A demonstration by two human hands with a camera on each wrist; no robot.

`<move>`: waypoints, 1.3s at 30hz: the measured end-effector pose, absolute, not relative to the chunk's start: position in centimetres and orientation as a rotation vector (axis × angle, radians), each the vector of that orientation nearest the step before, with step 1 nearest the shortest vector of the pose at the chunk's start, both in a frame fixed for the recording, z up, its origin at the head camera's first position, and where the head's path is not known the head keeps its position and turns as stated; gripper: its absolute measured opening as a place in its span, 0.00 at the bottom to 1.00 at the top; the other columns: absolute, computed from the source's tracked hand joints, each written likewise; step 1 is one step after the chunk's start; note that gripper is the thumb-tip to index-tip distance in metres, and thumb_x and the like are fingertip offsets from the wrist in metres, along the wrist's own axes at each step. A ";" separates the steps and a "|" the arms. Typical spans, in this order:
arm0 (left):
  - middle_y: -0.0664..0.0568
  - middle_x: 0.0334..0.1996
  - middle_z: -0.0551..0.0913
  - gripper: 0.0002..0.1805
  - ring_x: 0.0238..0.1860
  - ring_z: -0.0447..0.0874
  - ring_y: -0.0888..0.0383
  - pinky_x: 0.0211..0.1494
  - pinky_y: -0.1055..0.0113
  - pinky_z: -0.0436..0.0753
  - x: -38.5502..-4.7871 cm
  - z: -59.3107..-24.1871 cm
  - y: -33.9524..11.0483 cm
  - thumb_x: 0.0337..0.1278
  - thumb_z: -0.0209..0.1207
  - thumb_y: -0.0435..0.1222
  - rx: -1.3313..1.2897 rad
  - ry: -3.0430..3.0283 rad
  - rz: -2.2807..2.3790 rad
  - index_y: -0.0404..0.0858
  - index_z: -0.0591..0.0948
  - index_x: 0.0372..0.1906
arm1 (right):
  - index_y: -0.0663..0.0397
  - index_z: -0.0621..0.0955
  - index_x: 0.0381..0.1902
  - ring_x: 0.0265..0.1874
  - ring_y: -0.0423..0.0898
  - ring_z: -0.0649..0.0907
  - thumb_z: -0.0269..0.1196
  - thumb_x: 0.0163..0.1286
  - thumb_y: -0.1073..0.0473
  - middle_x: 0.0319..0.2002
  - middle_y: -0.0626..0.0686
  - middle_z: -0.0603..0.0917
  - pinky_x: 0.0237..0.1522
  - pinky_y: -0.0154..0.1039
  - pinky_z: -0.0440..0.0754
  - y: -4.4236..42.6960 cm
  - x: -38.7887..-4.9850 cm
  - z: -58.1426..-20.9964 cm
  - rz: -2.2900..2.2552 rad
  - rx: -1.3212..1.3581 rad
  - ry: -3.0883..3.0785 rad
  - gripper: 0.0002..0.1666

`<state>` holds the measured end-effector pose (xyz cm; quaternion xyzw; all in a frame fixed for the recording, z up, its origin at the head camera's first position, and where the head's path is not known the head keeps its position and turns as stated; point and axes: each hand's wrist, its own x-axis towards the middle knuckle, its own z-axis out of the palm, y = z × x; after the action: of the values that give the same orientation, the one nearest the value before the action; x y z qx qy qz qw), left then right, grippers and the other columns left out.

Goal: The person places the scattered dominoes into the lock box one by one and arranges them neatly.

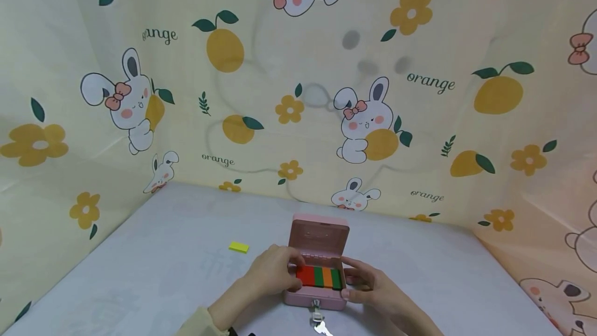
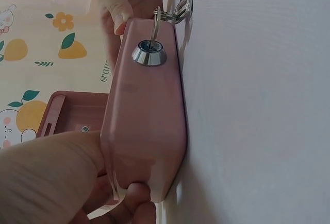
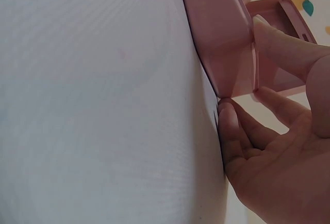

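Observation:
A small pink cash box [image 1: 315, 298] stands on the table with its lid [image 1: 318, 236] raised. Inside, red blocks [image 1: 305, 275], green blocks [image 1: 318, 276] and an orange block [image 1: 327, 277] lie side by side. My left hand [image 1: 275, 268] grips the box's left side, its thumb and a finger over the rim beside the red blocks; in the left wrist view, fingers touch the outer wall. On the right side, my right hand [image 1: 373, 287] holds the box, thumb at the front corner. Keys [image 1: 321, 325] hang from the front lock [image 2: 149, 53].
To the left behind my left hand, a small yellow block [image 1: 239, 247] lies on the white table [image 1: 154, 253]. A cloth printed with rabbits and oranges [image 1: 298, 134] hangs around the back and sides of the table.

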<state>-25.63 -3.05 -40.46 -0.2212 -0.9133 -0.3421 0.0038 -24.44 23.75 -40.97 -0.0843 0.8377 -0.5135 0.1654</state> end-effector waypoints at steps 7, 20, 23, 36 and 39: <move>0.64 0.33 0.83 0.14 0.34 0.77 0.62 0.41 0.65 0.79 -26.2 -40.1 -3.9 0.48 0.73 0.43 -0.817 -2.830 -1.113 0.45 0.86 0.40 | 0.55 0.63 0.74 0.57 0.59 0.75 0.71 0.62 0.56 0.62 0.62 0.74 0.57 0.68 0.66 23.6 -24.3 -40.8 -1.468 -0.253 2.379 0.47; 0.66 0.34 0.85 0.07 0.32 0.76 0.56 0.35 0.62 0.74 -29.3 -39.1 -10.8 0.52 0.72 0.48 -0.712 -2.551 -1.420 0.53 0.88 0.35 | 0.52 0.65 0.74 0.57 0.57 0.76 0.73 0.59 0.54 0.61 0.60 0.76 0.57 0.67 0.68 23.6 -24.4 -41.0 -1.444 -0.238 2.422 0.48; 0.64 0.35 0.86 0.06 0.32 0.76 0.53 0.35 0.61 0.74 -30.1 -39.9 -12.8 0.51 0.72 0.45 -0.549 -2.544 -1.464 0.53 0.88 0.35 | 0.51 0.65 0.74 0.57 0.57 0.76 0.73 0.59 0.53 0.61 0.60 0.76 0.57 0.67 0.68 23.6 -24.5 -41.0 -1.443 -0.232 2.423 0.48; 0.53 0.42 0.86 0.14 0.34 0.77 0.53 0.34 0.61 0.77 -30.8 -41.7 -18.9 0.49 0.73 0.39 -0.347 -2.704 -1.490 0.42 0.87 0.42 | 0.49 0.66 0.74 0.56 0.56 0.76 0.74 0.58 0.53 0.61 0.58 0.76 0.56 0.64 0.71 23.7 -24.3 -41.0 -1.449 -0.232 2.417 0.48; 0.50 0.43 0.85 0.16 0.31 0.77 0.52 0.29 0.60 0.77 -30.8 -41.8 -19.4 0.48 0.74 0.40 -0.338 -2.715 -1.543 0.41 0.86 0.43 | 0.50 0.66 0.74 0.56 0.56 0.76 0.73 0.59 0.53 0.61 0.59 0.76 0.56 0.65 0.71 23.7 -24.3 -41.0 -1.446 -0.236 2.421 0.48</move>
<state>-30.77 -19.41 -41.81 -0.1076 -0.8644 -0.4912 0.0003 -24.33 23.72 -41.05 -0.0823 0.8451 -0.5048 0.1554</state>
